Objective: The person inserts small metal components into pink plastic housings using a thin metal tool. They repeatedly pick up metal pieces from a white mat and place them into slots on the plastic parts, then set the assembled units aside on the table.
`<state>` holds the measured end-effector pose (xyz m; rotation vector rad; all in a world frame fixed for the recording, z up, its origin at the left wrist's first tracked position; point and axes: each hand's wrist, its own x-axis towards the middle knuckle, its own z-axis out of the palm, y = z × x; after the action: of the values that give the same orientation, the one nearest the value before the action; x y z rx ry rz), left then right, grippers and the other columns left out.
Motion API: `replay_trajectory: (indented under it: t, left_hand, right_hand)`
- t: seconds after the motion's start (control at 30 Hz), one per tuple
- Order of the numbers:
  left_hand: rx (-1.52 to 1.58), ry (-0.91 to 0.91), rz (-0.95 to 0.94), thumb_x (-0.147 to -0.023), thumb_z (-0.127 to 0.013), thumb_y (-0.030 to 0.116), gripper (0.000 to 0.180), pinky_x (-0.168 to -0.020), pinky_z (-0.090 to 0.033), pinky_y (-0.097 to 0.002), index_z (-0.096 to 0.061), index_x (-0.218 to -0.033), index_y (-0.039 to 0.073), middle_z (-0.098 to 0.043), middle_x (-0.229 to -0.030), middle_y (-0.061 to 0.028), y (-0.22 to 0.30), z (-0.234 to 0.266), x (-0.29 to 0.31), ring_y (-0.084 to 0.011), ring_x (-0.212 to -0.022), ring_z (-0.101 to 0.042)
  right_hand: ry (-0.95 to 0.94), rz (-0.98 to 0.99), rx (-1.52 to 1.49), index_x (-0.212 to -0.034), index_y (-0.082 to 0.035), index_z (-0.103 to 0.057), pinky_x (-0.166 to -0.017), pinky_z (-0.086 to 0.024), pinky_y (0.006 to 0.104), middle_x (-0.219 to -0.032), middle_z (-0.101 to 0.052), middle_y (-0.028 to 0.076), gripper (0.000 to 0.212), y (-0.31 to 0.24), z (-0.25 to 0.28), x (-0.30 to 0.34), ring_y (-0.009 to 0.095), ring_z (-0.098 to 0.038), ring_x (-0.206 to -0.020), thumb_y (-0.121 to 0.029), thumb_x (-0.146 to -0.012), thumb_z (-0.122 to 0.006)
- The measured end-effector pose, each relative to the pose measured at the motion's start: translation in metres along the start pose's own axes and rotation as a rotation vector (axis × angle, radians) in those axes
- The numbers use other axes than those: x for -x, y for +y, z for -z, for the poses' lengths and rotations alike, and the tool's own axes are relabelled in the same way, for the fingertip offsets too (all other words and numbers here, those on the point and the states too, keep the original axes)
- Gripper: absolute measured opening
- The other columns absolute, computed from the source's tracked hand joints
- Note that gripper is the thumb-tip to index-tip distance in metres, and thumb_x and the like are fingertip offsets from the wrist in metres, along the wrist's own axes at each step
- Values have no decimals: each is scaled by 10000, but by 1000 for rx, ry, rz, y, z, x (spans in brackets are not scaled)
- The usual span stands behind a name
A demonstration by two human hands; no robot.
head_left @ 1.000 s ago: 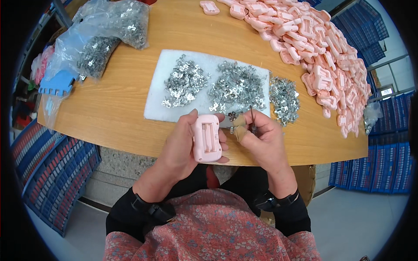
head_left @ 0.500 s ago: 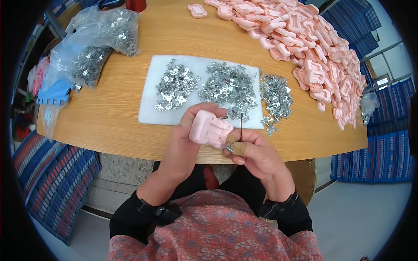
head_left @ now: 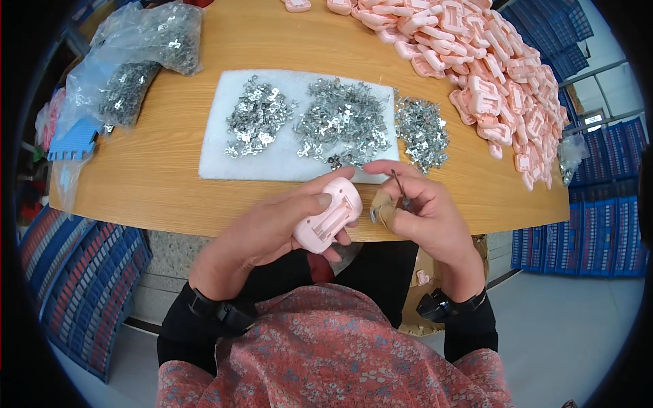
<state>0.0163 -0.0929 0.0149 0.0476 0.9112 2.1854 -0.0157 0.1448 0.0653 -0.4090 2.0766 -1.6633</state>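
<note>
My left hand (head_left: 272,221) is closed round a pale pink plastic housing (head_left: 329,216), with its thumb on the upper edge. The housing is tilted, its long recessed slot facing up. To the right, apart from it, my right hand (head_left: 435,217) grips a thin dark metal rod-like tool (head_left: 398,185); its full shape is hidden by the fingers. Tan tape (head_left: 386,209) wraps a fingertip, and a small shiny metal piece (head_left: 373,215) shows beside it. Just beyond the hands, small silver metal clips (head_left: 343,122) lie heaped on a white foam sheet (head_left: 214,153).
A smaller clip heap (head_left: 422,132) lies right of the sheet. Pink housings (head_left: 486,95) are piled at the far right. Clear bags of metal parts (head_left: 173,41) and a blue foam piece (head_left: 71,141) sit at left. An open cardboard box (head_left: 416,299) stands below the table edge.
My right hand has moved right, away from the housing. My left hand has turned the housing, so its slot now runs diagonally, and the view has shifted slightly.
</note>
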Motion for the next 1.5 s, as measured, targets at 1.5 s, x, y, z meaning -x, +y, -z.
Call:
replay_trajectory:
  t: [1.5]
  left_hand:
    - [-675,319,-315,-947,-600,155,436,-705,-528,-306,-496,-1338,-7,-666,-964,-100,-26,-8,-13,-139,-812,-647]
  right_hand:
    - [91,-301,-406,-1108,1,-630,-594,-425,170,-872,-627,-4,229,33,-27,2,30,-528,-686,-163,-950,-660]
